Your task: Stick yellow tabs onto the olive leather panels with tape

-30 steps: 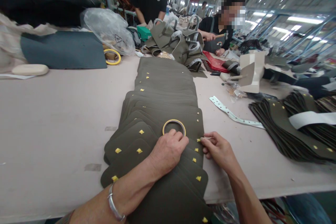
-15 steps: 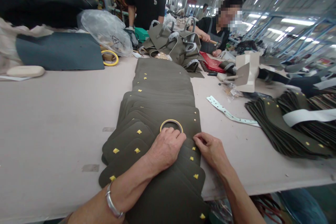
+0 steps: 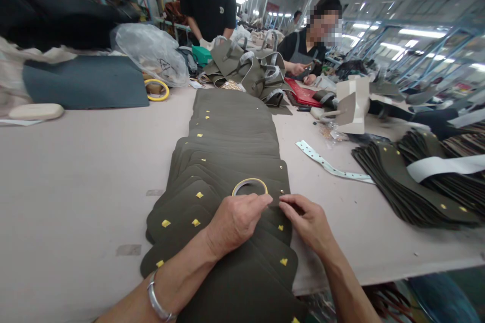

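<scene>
Overlapping olive-green flat panels run up the middle of the table in a long fanned row. Small yellow tape pieces stick to several of them near the side edges. My left hand is closed on a roll of yellow tape, whose upper rim shows above the knuckles. Just to its right, my right hand has thumb and forefinger pinched over the panels' right edge, close to a small metal stud. Whatever sits in that pinch is too small to make out. The fingertips of both hands nearly meet.
A pale dotted strip and a stack of dark strips lie to the right. Beyond the row is a heap of olive bag parts. Another yellow tape roll rests by a plastic bag. Two people work opposite.
My left hand has turned a little, its fingertips now reaching right toward my right hand, and the tape roll has shifted slightly right. The right hand keeps its pinch.
</scene>
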Action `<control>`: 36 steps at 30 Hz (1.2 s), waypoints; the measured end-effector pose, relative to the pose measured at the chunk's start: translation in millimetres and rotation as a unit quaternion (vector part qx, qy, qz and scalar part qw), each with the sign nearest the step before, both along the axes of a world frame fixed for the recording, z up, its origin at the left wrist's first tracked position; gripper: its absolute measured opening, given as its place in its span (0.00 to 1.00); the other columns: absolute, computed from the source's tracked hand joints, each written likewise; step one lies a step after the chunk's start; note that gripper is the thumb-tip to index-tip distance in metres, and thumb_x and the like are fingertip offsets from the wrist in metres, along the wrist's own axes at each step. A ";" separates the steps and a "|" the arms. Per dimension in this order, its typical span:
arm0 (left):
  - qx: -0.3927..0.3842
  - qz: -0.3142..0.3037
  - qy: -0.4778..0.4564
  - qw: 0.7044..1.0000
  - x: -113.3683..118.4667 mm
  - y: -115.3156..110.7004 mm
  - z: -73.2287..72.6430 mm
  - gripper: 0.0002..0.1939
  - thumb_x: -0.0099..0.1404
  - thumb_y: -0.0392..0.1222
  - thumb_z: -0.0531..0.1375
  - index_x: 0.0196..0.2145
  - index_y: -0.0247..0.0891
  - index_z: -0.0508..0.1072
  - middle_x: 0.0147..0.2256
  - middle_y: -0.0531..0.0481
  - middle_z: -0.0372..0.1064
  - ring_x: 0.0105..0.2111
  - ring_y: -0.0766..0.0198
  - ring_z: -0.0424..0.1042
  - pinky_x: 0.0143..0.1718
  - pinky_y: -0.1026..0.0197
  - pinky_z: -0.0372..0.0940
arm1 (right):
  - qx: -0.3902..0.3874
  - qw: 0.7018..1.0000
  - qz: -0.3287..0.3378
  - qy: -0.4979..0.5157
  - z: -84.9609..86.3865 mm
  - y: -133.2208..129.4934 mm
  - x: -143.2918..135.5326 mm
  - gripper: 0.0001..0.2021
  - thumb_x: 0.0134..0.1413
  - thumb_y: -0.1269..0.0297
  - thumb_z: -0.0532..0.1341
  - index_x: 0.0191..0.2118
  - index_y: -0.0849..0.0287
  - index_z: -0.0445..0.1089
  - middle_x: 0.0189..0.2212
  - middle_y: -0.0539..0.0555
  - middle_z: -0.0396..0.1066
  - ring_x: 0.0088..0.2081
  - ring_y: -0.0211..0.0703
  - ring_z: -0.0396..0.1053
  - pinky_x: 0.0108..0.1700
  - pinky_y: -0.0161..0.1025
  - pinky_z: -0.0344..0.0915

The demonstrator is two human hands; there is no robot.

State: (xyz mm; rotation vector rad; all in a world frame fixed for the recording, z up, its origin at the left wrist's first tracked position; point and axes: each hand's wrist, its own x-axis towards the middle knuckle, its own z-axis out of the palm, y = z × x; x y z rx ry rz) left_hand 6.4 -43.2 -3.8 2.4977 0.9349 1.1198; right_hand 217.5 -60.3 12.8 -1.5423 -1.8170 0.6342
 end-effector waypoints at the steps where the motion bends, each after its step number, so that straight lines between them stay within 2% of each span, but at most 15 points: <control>1: 0.004 0.000 -0.008 1.000 0.2 -0.5 0.7 0.12 0.70 0.33 0.50 0.50 0.36 0.66 0.37 0.49 0.74 0.35 0.66 0.74 0.37 0.64 0.70 | 0.027 0.999 0.005 0.017 0.9 -2.2 -4.8 0.09 0.57 0.61 0.59 0.39 0.58 0.75 0.35 0.54 0.76 0.34 0.43 0.72 0.36 0.38 0.68; 4: 0.012 0.003 -0.014 1.000 0.8 -1.8 2.8 0.15 0.71 0.34 0.50 0.54 0.35 0.63 0.40 0.48 0.75 0.38 0.65 0.75 0.40 0.63 0.71 | 0.088 0.994 0.057 0.029 4.0 -7.0 -18.7 0.08 0.59 0.66 0.58 0.42 0.57 0.73 0.37 0.54 0.75 0.37 0.42 0.72 0.37 0.37 0.69; 7: 0.014 0.006 0.002 1.000 1.1 -2.5 2.9 0.20 0.72 0.36 0.50 0.60 0.35 0.56 0.43 0.45 0.75 0.40 0.64 0.76 0.42 0.62 0.72 | 0.136 0.986 0.095 0.020 5.7 -6.6 -27.3 0.10 0.60 0.70 0.57 0.45 0.56 0.71 0.39 0.55 0.74 0.39 0.42 0.72 0.41 0.39 0.69; 10: 0.013 0.018 0.016 1.000 1.5 -2.8 0.8 0.21 0.72 0.37 0.49 0.61 0.34 0.54 0.42 0.45 0.76 0.39 0.63 0.76 0.40 0.62 0.72 | 0.153 0.982 0.112 0.007 4.7 -3.7 -29.6 0.10 0.60 0.72 0.56 0.44 0.56 0.70 0.38 0.55 0.74 0.40 0.42 0.71 0.43 0.39 0.68; 13: 0.010 0.023 0.031 0.999 2.3 -2.8 -1.2 0.19 0.72 0.38 0.49 0.59 0.34 0.55 0.41 0.46 0.76 0.38 0.62 0.77 0.39 0.61 0.71 | 0.162 0.979 0.120 -0.017 1.2 -2.5 -28.9 0.08 0.60 0.73 0.55 0.41 0.56 0.70 0.35 0.54 0.74 0.38 0.41 0.71 0.41 0.38 0.68; 16: -0.010 0.022 0.047 0.999 3.5 -3.2 -1.7 0.17 0.72 0.38 0.49 0.57 0.35 0.58 0.40 0.47 0.75 0.37 0.61 0.76 0.37 0.60 0.71 | 0.201 0.971 0.116 -0.057 -3.8 -3.1 -28.4 0.08 0.58 0.75 0.55 0.37 0.57 0.69 0.31 0.53 0.73 0.34 0.40 0.71 0.36 0.36 0.67; 19: -0.039 0.010 0.065 0.997 4.6 -3.8 -1.7 0.10 0.72 0.37 0.49 0.49 0.38 0.63 0.37 0.50 0.74 0.36 0.62 0.75 0.36 0.61 0.69 | 0.253 0.959 0.088 -0.089 -7.8 -4.7 -29.0 0.07 0.56 0.76 0.56 0.34 0.58 0.68 0.28 0.52 0.73 0.29 0.39 0.71 0.33 0.35 0.66; 22: -0.051 0.014 0.085 0.995 5.7 -3.9 -1.4 0.07 0.72 0.36 0.48 0.41 0.39 0.66 0.33 0.52 0.71 0.33 0.63 0.72 0.35 0.63 0.67 | 0.259 0.961 0.059 -0.081 -8.5 -8.0 -31.2 0.06 0.54 0.76 0.57 0.32 0.59 0.70 0.26 0.52 0.73 0.27 0.38 0.71 0.31 0.34 0.65; 25: -0.027 0.037 0.096 0.994 6.9 -4.3 0.6 0.10 0.72 0.37 0.48 0.35 0.39 0.66 0.29 0.52 0.68 0.29 0.63 0.68 0.30 0.64 0.64 | 0.195 0.981 0.009 -0.019 -8.0 -13.0 -36.4 0.06 0.53 0.73 0.58 0.30 0.59 0.71 0.24 0.50 0.73 0.24 0.37 0.70 0.28 0.33 0.65; 28: 0.020 0.044 0.082 0.995 9.0 -7.2 4.3 0.13 0.72 0.36 0.47 0.31 0.38 0.66 0.26 0.52 0.65 0.27 0.64 0.65 0.27 0.64 0.60 | 0.048 0.989 -0.056 0.128 -9.8 -14.3 -41.9 0.05 0.52 0.67 0.61 0.27 0.59 0.72 0.19 0.48 0.71 0.20 0.36 0.69 0.24 0.31 0.64; 30: 0.045 0.029 0.061 0.997 10.9 -10.1 6.2 0.14 0.72 0.36 0.46 0.31 0.37 0.67 0.26 0.52 0.65 0.27 0.65 0.64 0.29 0.64 0.60 | -0.051 0.964 -0.088 0.245 -12.5 -10.1 -40.8 0.07 0.50 0.63 0.63 0.27 0.60 0.71 0.16 0.47 0.70 0.18 0.36 0.68 0.22 0.31 0.65; 32: 0.052 0.018 0.046 0.997 12.5 -11.9 6.4 0.13 0.72 0.36 0.47 0.32 0.37 0.67 0.27 0.52 0.66 0.28 0.65 0.64 0.31 0.64 0.61 | -0.118 0.931 -0.117 0.324 -14.9 -2.3 -32.7 0.10 0.46 0.58 0.66 0.27 0.61 0.72 0.16 0.48 0.70 0.17 0.36 0.67 0.21 0.32 0.66; 34: 0.039 0.033 0.054 0.997 13.3 -11.0 4.6 0.11 0.72 0.36 0.48 0.34 0.37 0.68 0.29 0.51 0.67 0.29 0.64 0.65 0.33 0.63 0.63 | -0.147 0.914 -0.154 0.344 -15.9 6.7 -18.7 0.14 0.41 0.55 0.70 0.28 0.62 0.73 0.17 0.48 0.70 0.17 0.36 0.68 0.22 0.33 0.68; 36: 0.015 0.064 0.092 0.994 13.4 -7.7 2.0 0.10 0.72 0.36 0.49 0.36 0.36 0.68 0.31 0.50 0.68 0.32 0.63 0.66 0.35 0.61 0.64 | -0.152 0.917 -0.182 0.320 -15.7 14.2 -3.1 0.18 0.36 0.53 0.72 0.29 0.63 0.75 0.19 0.50 0.71 0.19 0.36 0.68 0.23 0.34 0.70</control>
